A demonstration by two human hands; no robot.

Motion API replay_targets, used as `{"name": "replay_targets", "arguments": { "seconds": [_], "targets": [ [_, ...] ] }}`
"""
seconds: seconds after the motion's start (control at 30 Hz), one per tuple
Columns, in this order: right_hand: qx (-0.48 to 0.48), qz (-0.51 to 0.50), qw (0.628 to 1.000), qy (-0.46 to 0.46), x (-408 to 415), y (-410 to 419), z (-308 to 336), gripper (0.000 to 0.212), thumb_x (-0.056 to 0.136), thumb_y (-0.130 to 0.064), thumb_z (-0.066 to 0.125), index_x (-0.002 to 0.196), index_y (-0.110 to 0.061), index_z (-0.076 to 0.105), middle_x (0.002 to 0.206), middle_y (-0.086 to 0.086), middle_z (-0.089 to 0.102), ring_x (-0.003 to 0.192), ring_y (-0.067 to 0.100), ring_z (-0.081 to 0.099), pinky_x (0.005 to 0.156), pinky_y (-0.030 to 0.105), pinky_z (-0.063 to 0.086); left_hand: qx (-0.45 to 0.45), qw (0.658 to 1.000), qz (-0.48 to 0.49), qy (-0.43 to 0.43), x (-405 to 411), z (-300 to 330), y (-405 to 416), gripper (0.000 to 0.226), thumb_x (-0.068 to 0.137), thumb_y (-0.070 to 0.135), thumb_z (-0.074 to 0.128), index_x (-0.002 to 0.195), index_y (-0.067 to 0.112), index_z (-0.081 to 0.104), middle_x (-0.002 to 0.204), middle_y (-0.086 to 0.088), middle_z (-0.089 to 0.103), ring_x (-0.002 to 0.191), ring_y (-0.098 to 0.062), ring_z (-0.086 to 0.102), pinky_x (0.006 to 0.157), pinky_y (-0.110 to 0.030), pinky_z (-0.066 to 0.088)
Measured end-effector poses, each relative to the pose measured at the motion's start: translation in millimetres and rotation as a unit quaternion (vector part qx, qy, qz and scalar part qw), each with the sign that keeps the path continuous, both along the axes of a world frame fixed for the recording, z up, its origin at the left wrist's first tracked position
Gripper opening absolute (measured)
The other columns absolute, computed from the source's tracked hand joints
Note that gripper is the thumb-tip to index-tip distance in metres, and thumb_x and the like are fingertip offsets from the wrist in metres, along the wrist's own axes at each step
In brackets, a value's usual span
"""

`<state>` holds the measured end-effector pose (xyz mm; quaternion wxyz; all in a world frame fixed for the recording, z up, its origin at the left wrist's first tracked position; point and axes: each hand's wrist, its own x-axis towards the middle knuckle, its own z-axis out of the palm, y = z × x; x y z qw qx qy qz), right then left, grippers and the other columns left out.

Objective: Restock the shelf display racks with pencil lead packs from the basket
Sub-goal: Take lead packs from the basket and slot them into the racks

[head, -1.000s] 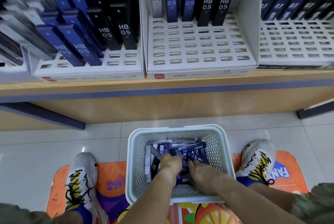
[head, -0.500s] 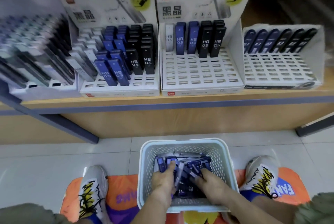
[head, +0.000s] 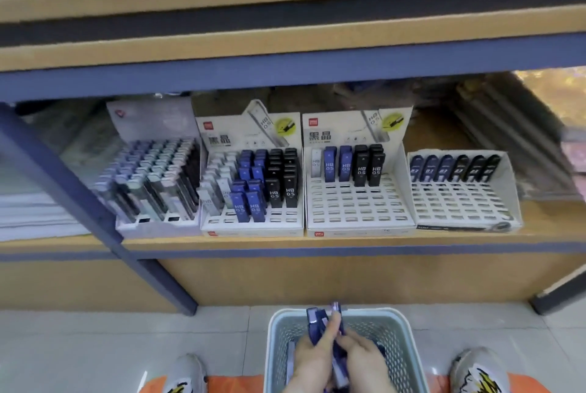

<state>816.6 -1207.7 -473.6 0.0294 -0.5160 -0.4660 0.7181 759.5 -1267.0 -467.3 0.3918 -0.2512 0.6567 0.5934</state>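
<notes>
A pale perforated basket (head: 398,332) stands on the floor between my feet. Above it, my left hand (head: 312,357) and my right hand (head: 364,357) together grip a bunch of blue pencil lead packs (head: 318,323), their tops sticking up past my fingers. On the shelf stand white display racks: one nearly full of blue and black HB 0.5 packs (head: 253,189), one with only a back row (head: 352,202), and a smaller rack (head: 459,196) with a single row of packs.
A fuller rack of grey packs (head: 152,183) sits at the shelf's left, beside a blue shelf upright (head: 95,221). An upper shelf board (head: 285,53) overhangs the racks. My shoes (head: 478,370) rest on an orange mat beside the basket.
My view has tilted up, showing the whole shelf. Both hands have risen out of the basket with a bunch of blue packs that they were gathering inside it.
</notes>
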Motion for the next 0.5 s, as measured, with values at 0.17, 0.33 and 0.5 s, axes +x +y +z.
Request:
{"name": "replay_targets", "arguments": {
  "seconds": [0.17, 0.33, 0.5],
  "targets": [
    [0.007, -0.067, 0.994, 0.086, -8, -14, 64, 0.019, 0.096, 0.006, 0.059, 0.084, 0.002, 0.072, 0.054, 0.007, 0.070, 0.060, 0.022, 0.067, 0.057, 0.031, 0.049, 0.061, 0.996, 0.050, 0.037, -2, 50, -3, 0.036, 0.081, 0.035, 0.085, 0.095, 0.004, 0.073, 0.071, -0.012, 0.075, 0.072, -0.029, 0.071, 0.059, -0.028, 0.056],
    [0.115, 0.006, 0.973, 0.201, -13, -24, 130, 0.020, 0.098, -0.007, 0.063, 0.094, -0.013, 0.082, 0.086, 0.007, 0.079, 0.087, 0.021, 0.076, 0.086, 0.036, 0.058, 0.128, 0.983, 0.080, 0.107, -11, 119, -14, 0.037, 0.085, 0.041, 0.081, 0.098, 0.007, 0.074, 0.081, -0.014, 0.078, 0.075, -0.031, 0.077, 0.070, -0.041, 0.063],
    [0.142, 0.078, 0.945, 0.284, -22, -14, 201, 0.014, 0.096, -0.014, 0.067, 0.099, -0.013, 0.080, 0.094, 0.005, 0.079, 0.089, 0.018, 0.075, 0.083, 0.034, 0.058, 0.214, 0.964, 0.042, 0.153, -25, 198, -27, 0.044, 0.086, 0.045, 0.077, 0.104, 0.005, 0.074, 0.091, -0.015, 0.079, 0.077, -0.029, 0.077, 0.071, -0.041, 0.061]
  ]
}}
